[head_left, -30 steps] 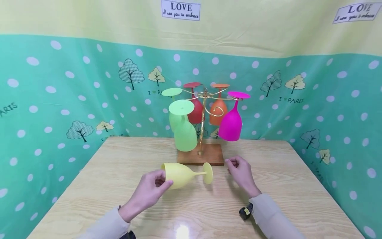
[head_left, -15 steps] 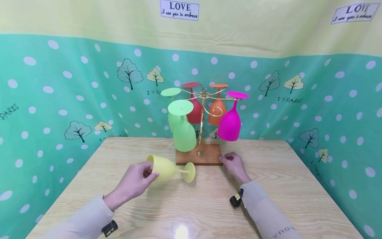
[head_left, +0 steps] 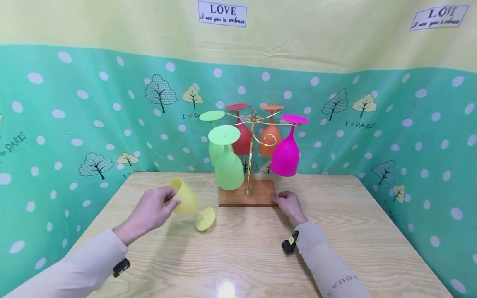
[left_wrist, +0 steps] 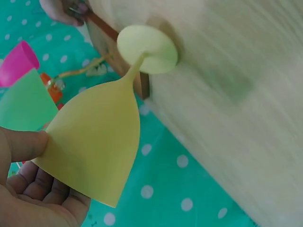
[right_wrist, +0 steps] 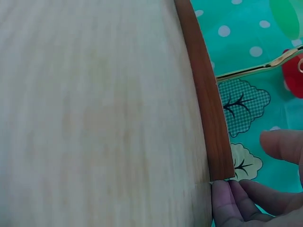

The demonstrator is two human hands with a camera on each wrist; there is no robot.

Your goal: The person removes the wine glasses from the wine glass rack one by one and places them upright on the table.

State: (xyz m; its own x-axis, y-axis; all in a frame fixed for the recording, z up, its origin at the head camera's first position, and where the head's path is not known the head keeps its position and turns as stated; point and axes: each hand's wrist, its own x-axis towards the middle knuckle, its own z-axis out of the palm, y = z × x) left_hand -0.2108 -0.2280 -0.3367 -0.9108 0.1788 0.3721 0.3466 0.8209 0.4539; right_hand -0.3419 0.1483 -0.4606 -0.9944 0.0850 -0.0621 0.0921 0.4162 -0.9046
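My left hand (head_left: 150, 212) pinches a yellow wine glass (head_left: 186, 201) by its rim, thumb outside and fingers at the mouth. The glass tilts, its foot pointing down and to the right above the table; the left wrist view shows its bowl (left_wrist: 97, 137) and round foot. At the right end of the rack's wooden base (head_left: 262, 193), my right hand (head_left: 292, 207) rests its fingertips against the corner. In the right wrist view the thumb (right_wrist: 281, 144) stands apart from the other fingers, which touch the end of the base (right_wrist: 213, 127).
On the gold wire rack (head_left: 250, 165) hang upside-down glasses: two green, the front one (head_left: 229, 170) nearest, a red one (head_left: 244, 140), an orange one (head_left: 270, 142) and a magenta one (head_left: 286, 156). A dotted cloth (head_left: 112, 95) surrounds the wooden table (head_left: 238, 244).
My left hand has carried the yellow glass left and slightly up, tipping it from nearly level to foot-down. My right hand has moved left onto the base's corner.
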